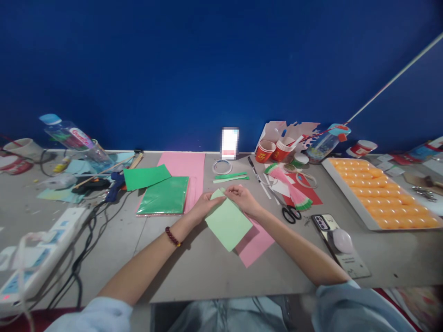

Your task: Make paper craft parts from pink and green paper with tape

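A pale green sheet of paper (229, 226) is held above the table, tilted like a diamond. My left hand (206, 206) pinches it near its top left edge, thumb lying over the paper. At the top corner, the fingers of my right hand (242, 198) are closed on the same sheet. Below and to the right of it lies a pink sheet of paper (256, 244), partly covered. Left of my hands is a pack of green paper (164, 196), with a loose green sheet (147, 177) overlapping it. Green paper strips (231, 176) lie just beyond my hands.
Right of me are black scissors (291, 214), a phone (341, 246), a pink and green paper fan (290, 184), red paper cups (266, 151) and a tray of orange balls (380, 191). At left are a power strip (41, 258), a glue gun (114, 186) and a tilted bottle (74, 138).
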`<action>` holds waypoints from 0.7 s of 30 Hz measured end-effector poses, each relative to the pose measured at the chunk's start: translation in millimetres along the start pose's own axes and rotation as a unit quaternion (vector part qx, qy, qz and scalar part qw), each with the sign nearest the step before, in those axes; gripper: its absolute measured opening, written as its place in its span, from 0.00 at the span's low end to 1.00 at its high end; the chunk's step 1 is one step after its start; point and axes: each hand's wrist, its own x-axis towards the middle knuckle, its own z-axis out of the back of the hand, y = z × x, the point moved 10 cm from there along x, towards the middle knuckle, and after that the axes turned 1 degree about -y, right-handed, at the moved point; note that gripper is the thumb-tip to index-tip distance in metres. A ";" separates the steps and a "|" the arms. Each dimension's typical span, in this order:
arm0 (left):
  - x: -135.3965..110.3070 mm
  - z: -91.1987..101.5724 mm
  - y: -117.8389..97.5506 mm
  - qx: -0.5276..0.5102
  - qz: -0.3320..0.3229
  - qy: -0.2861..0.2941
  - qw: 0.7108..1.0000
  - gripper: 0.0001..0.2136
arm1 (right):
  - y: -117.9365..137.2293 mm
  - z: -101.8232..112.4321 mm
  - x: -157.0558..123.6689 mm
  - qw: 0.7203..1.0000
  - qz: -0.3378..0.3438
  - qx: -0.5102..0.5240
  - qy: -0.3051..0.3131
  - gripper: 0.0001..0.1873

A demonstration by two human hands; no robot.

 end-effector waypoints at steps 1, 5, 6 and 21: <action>0.1 -0.1 0.2 -0.002 0.000 0.001 1.000 0.15 | -0.6 -0.1 -0.2 1.000 0.001 -0.003 -0.004 0.17; 0.0 -2.2 -0.8 -0.013 -0.010 0.011 1.000 0.16 | 0.1 1.2 -1.0 0.999 0.016 -0.011 -0.029 0.17; 0.0 -2.0 -1.1 -0.014 -0.012 0.009 1.000 0.16 | 0.9 1.3 -1.5 0.999 0.020 -0.012 -0.034 0.17; 0.5 -0.8 3.7 -0.005 0.000 0.001 1.000 0.17 | -3.2 -13.5 -7.3 0.996 -0.040 0.075 0.018 0.17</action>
